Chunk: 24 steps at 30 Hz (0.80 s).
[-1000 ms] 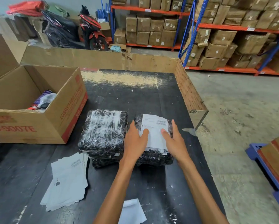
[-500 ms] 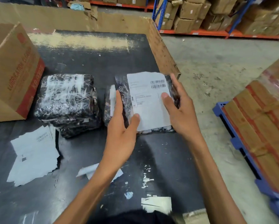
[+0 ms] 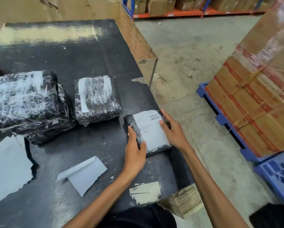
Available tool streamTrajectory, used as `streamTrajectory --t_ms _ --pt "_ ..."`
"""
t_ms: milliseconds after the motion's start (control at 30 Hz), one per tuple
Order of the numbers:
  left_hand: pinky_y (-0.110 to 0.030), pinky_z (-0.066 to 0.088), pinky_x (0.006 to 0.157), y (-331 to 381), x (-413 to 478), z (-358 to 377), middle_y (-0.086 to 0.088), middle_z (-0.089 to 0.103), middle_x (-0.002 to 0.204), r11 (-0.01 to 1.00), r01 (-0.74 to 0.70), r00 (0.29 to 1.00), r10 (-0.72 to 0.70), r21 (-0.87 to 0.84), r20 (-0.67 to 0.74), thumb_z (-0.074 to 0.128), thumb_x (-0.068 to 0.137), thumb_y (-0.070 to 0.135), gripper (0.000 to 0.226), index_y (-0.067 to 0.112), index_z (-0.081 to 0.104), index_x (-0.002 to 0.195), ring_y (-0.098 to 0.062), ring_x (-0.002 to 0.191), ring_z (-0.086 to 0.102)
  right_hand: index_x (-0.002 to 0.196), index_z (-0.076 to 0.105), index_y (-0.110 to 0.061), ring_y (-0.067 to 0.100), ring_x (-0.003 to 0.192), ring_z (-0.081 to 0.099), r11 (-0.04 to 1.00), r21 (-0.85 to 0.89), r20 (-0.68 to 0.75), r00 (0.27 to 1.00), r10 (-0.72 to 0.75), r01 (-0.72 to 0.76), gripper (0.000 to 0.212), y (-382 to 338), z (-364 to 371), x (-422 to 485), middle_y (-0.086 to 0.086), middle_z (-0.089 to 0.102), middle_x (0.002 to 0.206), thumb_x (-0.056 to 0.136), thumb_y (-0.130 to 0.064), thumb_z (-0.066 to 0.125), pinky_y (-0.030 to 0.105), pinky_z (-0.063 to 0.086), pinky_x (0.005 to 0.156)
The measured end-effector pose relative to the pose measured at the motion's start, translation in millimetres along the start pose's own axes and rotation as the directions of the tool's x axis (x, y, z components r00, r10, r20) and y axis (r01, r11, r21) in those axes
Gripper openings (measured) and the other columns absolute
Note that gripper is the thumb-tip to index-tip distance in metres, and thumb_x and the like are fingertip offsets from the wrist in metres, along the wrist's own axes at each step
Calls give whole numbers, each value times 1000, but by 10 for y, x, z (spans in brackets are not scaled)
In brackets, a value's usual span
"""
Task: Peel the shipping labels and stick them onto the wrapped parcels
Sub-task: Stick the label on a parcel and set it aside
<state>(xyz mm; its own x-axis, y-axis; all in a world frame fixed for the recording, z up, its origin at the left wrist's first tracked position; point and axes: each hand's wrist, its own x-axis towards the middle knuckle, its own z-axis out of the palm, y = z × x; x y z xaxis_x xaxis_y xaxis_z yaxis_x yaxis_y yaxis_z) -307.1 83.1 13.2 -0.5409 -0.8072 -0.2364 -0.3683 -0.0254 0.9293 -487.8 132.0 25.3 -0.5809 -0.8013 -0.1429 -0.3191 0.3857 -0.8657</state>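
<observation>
The labelled parcel (image 3: 148,131) sits between both hands at the table's (image 3: 95,60) right edge; left hand (image 3: 135,153) and right hand (image 3: 174,130) clasp its sides.

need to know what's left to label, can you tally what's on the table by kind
parcels: 4 (held parcel in the hands, left hand and right hand; mid parcel; top parcel on what looks like a lower parcel)
paper piles: 1 (paper pile)
loose sheets: 1 (curled sheet)
total: 6
</observation>
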Motion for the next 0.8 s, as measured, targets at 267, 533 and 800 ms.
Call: streamTrajectory --t_ms 267,533,800 --pt "-32 32 120 -65 5 -521 8 37 161 996 64 991 -56 -66 121 63 96 21 70 41 26 152 -8 145 38 153 40 -14 26 150 33 863 -468 -133 950 -281 190 54 -195 275 -63 9 41 160 101 -27 44 43 25 124" --pt "-29 45 97 -387 -709 -2052 5 67 127 979 108 843 3 175 -538 57 98 18 33 23 65 130 -15 115 62 109 74 -26 7 85 65 901 -142 305 884 -355 411 21 -1165 1892 -522 -12 73 101 92 -25 61 30 55 79" --pt "-33 31 108 -985 -944 -2840 -18 63 134 876 420 606 -74 239 -792 60 94 1 36 2 63 130 -38 130 50 101 71 -23 26 102 71 863 -376 469 873 -136 336 37 -1781 3160 -495 -2 78 96 87 -57 63 35 54 85"
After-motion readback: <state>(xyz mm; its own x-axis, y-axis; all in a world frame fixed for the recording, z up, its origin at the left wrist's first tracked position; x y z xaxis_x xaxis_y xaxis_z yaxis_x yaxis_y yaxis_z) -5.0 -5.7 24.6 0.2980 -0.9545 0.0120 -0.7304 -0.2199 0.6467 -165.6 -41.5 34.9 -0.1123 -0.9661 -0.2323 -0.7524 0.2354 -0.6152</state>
